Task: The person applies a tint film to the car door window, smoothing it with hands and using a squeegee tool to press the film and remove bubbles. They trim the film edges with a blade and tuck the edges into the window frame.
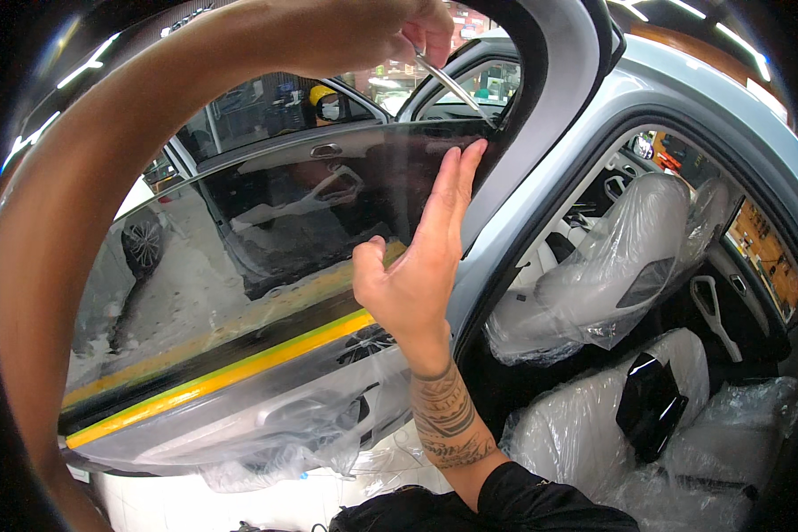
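My left hand (pixel 421 31) reaches over from the left at the top, its fingers pinched round a slim silver tool (pixel 457 89). I cannot make out the exact kind of tool. Its far tip meets the upper corner of the car door window (pixel 301 222), beside the black frame. Just below that tip, my right hand (pixel 421 253) has two fingers stretched out side by side against the glass, thumb spread away, holding nothing. The window looks dark and glossy, with reflections in it. Yellow tape (pixel 230 377) runs along its lower edge.
Clear plastic sheeting (pixel 275 443) hangs over the door's inner panel. To the right is the doorway, with a plastic-wrapped front seat (pixel 621 257) and a rear seat (pixel 567 408) bearing a glossy black panel (pixel 652 408). The pale door pillar (pixel 559 106) rises beside my hands.
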`<state>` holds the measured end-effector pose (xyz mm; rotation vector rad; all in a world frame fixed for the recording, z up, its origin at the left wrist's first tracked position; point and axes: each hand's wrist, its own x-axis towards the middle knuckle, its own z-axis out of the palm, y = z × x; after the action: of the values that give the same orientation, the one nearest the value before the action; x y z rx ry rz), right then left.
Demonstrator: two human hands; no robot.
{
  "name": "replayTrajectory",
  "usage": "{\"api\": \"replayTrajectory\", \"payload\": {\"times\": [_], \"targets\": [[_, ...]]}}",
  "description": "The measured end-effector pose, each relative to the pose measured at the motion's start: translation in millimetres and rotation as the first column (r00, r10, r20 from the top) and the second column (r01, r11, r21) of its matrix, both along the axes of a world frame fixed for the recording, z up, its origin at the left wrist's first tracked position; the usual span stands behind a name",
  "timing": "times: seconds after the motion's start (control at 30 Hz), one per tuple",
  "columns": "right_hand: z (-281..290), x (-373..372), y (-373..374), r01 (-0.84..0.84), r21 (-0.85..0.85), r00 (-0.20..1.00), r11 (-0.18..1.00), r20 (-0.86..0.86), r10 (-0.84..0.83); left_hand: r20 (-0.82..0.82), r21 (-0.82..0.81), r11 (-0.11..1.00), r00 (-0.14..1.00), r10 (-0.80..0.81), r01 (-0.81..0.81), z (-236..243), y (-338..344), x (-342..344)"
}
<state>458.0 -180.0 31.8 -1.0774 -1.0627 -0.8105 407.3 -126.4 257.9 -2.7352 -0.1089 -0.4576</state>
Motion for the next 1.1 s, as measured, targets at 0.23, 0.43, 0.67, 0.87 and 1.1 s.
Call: {"api": "replayTrajectory", "payload": {"times": [0.23,0.43,0.67,0.87,1.1], "targets": [[1.1,-1.7,-1.8,0.002,-0.006,1.000,1.000,-0.008,-0.002,-0.034,-0.017,1.000,0.999,0.024,-0.025,6.8,4.1,4.4],[1.3,-3.5,-1.1,0.011,-0.011,1.000,1.000,-0.010,-0.011,-0.054,-0.033,0.999,0.998,0.038,-0.040,8.9,8.2,5.3],[1.5,-3.4,-1.6,0.021,-0.023,1.000,1.000,-0.016,-0.021,-0.065,-0.044,0.998,0.997,0.039,-0.042,10.9,11.3,6.9],[2.4,-5.3,-1.6,0.019,-0.025,1.000,0.999,-0.022,-0.020,-0.078,-0.047,0.998,0.996,0.044,-0.048,13.5,12.6,9.6],[2.3,-2.9,-1.8,0.021,-0.023,1.000,1.000,-0.016,-0.021,-0.091,-0.048,0.998,0.995,0.035,-0.040,14.6,7.7,15.9]]}}
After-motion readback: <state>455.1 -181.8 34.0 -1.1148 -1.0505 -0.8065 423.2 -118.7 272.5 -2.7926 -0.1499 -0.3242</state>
